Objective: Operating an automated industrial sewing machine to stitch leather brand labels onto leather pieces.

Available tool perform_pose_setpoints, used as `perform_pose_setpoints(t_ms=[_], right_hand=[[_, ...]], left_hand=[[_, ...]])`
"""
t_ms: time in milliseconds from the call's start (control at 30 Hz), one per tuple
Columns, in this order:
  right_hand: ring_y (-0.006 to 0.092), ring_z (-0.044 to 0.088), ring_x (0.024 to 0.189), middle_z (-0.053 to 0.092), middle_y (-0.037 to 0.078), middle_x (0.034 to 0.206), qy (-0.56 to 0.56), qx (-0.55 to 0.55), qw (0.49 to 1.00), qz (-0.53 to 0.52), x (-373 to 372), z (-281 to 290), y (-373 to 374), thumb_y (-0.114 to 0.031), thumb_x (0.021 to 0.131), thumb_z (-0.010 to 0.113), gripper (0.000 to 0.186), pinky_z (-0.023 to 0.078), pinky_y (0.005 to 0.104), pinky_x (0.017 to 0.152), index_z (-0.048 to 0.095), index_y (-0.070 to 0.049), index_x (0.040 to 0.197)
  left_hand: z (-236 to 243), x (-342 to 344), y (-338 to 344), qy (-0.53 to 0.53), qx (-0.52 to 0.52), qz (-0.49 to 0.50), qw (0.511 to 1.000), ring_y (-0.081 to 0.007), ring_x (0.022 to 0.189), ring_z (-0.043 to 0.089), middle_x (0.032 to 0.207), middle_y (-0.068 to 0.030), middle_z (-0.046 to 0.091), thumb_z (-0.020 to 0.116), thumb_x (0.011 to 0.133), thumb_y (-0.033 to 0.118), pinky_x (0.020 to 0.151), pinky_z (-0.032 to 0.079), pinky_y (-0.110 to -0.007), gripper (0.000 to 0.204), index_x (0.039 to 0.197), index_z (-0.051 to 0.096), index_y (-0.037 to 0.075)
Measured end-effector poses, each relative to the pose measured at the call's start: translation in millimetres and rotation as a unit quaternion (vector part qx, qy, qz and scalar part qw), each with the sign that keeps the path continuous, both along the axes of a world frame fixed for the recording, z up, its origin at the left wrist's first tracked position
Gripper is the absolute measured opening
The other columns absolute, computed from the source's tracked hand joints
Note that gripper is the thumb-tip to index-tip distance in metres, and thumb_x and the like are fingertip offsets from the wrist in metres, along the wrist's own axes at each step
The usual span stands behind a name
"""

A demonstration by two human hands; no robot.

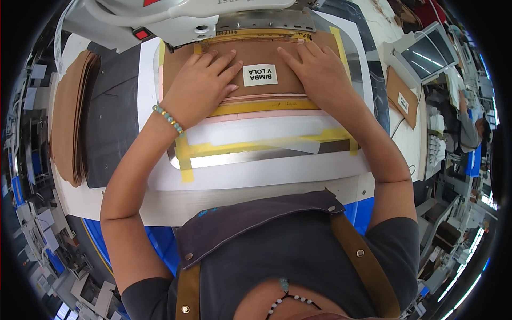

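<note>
A flat brown panel (248, 52), perhaps leather, lies across the jig on the worktable with a white printed label (260, 75) near its middle. My left hand (205, 80) rests on the panel left of the label, palm down with fingers spread. On the other side of the label, my right hand (317, 69) lies flat, its fingertips near the panel's far edge. Neither hand grips anything. A yellow-taped guide strip (277, 105) runs along the panel's near edge. Nearer to me is the jig's metal plate (234, 159) with yellow tape.
The white machine (186, 10) overhangs the panel's far edge with a metal bar (266, 20). At left stands a stack of brown pieces (72, 117). To the right are a screen (429, 53) and another labelled brown panel (401, 95). A person (470, 130) is farther right.
</note>
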State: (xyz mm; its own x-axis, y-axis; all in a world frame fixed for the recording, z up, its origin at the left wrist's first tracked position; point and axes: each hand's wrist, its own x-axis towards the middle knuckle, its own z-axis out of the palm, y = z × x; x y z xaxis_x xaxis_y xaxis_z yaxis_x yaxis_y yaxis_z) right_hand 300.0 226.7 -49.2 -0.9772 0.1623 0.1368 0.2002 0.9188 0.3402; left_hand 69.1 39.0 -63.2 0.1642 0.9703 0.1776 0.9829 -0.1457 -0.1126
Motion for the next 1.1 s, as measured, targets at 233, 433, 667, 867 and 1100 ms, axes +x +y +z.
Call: perform_pose_setpoints(t_ms=[233, 433, 667, 867, 1100], right_hand=[[0.0239, 0.062, 0.11, 0.066, 0.01, 0.118, 0.011, 0.004, 1.0, -0.016, -10.8, -2.3, -2.4, -0.007, 0.09, 0.064, 0.058, 0.051, 0.0348, 0.089, 0.062, -0.011, 0.148], [0.0201, 0.061, 0.108, 0.066, 0.005, 0.109, 0.026, 0.016, 1.0, 0.005, -13.1, -4.7, 0.0, -0.013, 0.09, 0.069, 0.054, 0.05, 0.0331, 0.084, 0.066, -0.008, 0.143], [0.0251, 0.063, 0.111, 0.067, 0.011, 0.119, 0.027, -0.028, 0.999, 0.006, -13.4, -5.8, 1.0, -0.009, 0.09, 0.065, 0.052, 0.053, 0.0365, 0.088, 0.065, -0.007, 0.142], [0.0249, 0.063, 0.113, 0.067, 0.012, 0.122, 0.053, -0.011, 0.998, 0.036, -18.1, -11.8, 0.1, -0.01, 0.09, 0.064, 0.051, 0.053, 0.0366, 0.089, 0.065, -0.006, 0.141], [0.0219, 0.062, 0.107, 0.067, 0.007, 0.111, 0.082, 0.006, 0.995, 0.061, -36.5, -17.6, -8.6, -0.015, 0.09, 0.067, 0.05, 0.052, 0.0345, 0.082, 0.068, -0.004, 0.138]], left_hand=[[1.1, 2.6, 0.9, 0.004, 0.013, -0.003, 1.0, -0.0285, 0.133, 0.056, 0.154, -0.0077, 0.057, 0.07, 0.098, 0.029, 0.109, 0.045, -0.041, 0.05, 0.143, 0.063, 0.009], [1.4, 0.0, -0.9, -0.016, -0.001, 0.006, 1.0, -0.0286, 0.133, 0.056, 0.153, -0.0081, 0.058, 0.069, 0.099, 0.028, 0.11, 0.045, -0.042, 0.049, 0.143, 0.063, 0.008], [-2.0, 2.6, -0.3, -0.016, 0.008, 0.014, 1.0, -0.0302, 0.134, 0.055, 0.15, -0.0088, 0.059, 0.069, 0.099, 0.026, 0.112, 0.045, -0.042, 0.048, 0.143, 0.063, 0.007], [-5.5, 0.9, -4.1, -0.039, 0.009, 0.037, 0.998, -0.0315, 0.132, 0.056, 0.147, -0.0096, 0.061, 0.07, 0.098, 0.025, 0.112, 0.046, -0.044, 0.047, 0.14, 0.064, 0.006], [-2.2, -0.5, -11.8, -0.043, 0.023, 0.08, 0.996, -0.0321, 0.128, 0.058, 0.142, -0.0113, 0.063, 0.072, 0.097, 0.022, 0.112, 0.046, -0.045, 0.043, 0.135, 0.066, 0.005]])
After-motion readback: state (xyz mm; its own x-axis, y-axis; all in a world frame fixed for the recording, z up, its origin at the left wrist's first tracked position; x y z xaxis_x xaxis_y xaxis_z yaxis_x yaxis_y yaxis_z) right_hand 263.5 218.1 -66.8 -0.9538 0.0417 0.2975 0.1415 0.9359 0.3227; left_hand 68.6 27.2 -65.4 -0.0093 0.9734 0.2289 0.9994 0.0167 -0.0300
